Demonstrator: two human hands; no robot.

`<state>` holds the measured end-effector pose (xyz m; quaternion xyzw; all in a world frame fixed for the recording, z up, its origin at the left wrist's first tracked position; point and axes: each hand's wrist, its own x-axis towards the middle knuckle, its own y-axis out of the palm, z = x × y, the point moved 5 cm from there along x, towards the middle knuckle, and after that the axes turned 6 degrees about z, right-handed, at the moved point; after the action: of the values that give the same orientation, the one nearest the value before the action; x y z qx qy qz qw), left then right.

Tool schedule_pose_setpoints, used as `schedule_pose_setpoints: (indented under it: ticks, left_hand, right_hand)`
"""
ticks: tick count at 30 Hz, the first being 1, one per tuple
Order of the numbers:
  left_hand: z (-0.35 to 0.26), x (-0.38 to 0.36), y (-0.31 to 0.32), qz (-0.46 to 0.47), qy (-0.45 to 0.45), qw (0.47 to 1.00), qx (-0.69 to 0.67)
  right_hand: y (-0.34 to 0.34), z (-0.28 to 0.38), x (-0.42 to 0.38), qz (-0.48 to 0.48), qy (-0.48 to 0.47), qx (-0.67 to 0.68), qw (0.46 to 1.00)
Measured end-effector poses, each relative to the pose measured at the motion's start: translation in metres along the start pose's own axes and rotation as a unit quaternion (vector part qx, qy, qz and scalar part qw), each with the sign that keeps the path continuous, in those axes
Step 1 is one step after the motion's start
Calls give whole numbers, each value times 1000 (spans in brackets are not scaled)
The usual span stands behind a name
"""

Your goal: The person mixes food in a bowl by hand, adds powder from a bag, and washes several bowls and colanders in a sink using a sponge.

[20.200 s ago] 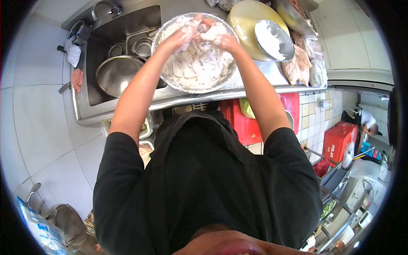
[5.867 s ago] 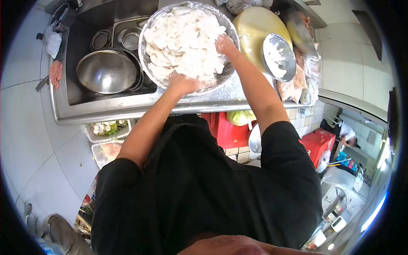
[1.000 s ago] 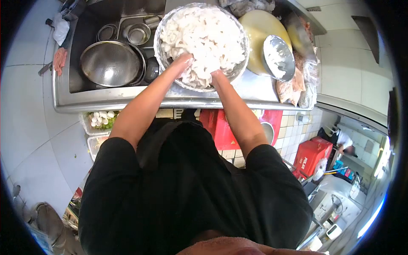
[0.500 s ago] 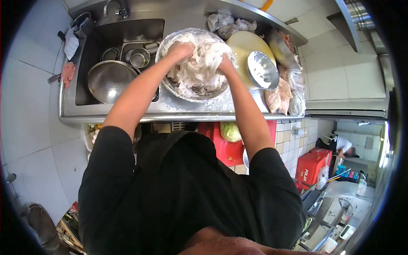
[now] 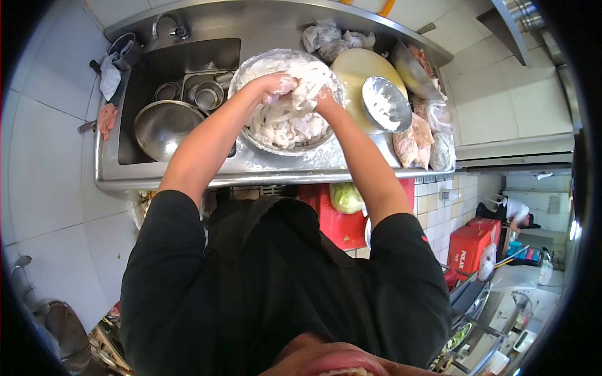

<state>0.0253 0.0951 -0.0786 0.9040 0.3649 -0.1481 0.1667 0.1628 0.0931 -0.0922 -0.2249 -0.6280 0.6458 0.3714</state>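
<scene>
A large round metal bowl (image 5: 241, 133) on the steel counter holds a heap of pale, soft strips (image 5: 288, 125) coated in white powder; their exact kind cannot be made out. My left hand (image 5: 279, 84) is over the far left part of the heap, fingers curled round some strips. From the right, my right hand (image 5: 323, 99) grips the same lifted bunch (image 5: 307, 88), its fingers partly hidden by the strips. White powder clings to both hands. Close by on the right, a smaller metal bowl (image 5: 384, 106) with white powder inside leans on a round yellowish board (image 5: 351, 78).
Left of the bowl, a sink (image 5: 141, 75) contains a big metal bowl (image 5: 164, 128) and small pots. Bagged food (image 5: 414, 141) lies at the counter's right end. Below the edge are a cabbage (image 5: 346, 197) and a red crate (image 5: 342, 232). Another person (image 5: 515, 210) is far right.
Both hands have moved lower in the picture and closer together, raising a bunch of strips between them. The heap has shifted, and the whole view has tilted slightly.
</scene>
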Motion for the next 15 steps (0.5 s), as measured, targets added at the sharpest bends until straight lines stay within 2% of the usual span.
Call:
schedule_pose_setpoints:
  ticks: [2,3,5,6,9,10,13,14,15]
  left_hand:
    - [-26,-36,17,54,34,997,42]
    - [-40,-49,22,27,28,996,85]
    - [-58,-61,26,-31,21,985,170]
    - [-50,-49,19,-31,78,988,131]
    - [-51,-37,44,-185,199,926,264]
    - [-8,-11,32,-279,372,730,501]
    - [30,-15,13,-340,267,798,421]
    - [42,-28,18,-325,172,769,523]
    - [61,-39,23,-348,180,743,542]
  right_hand:
    - [15,-25,-10,168,94,-30,981]
    - [18,-33,-15,250,139,-46,957]
    - [-4,-12,-7,343,107,-135,923]
    - [-9,0,-5,388,87,-180,900]
    - [-5,30,12,354,-20,-236,905]
    - [-21,39,17,296,20,-195,935]
    - [-26,44,16,181,-94,-93,975]
    - [-24,36,16,223,-54,-71,971]
    - [-32,33,23,262,-15,-48,964]
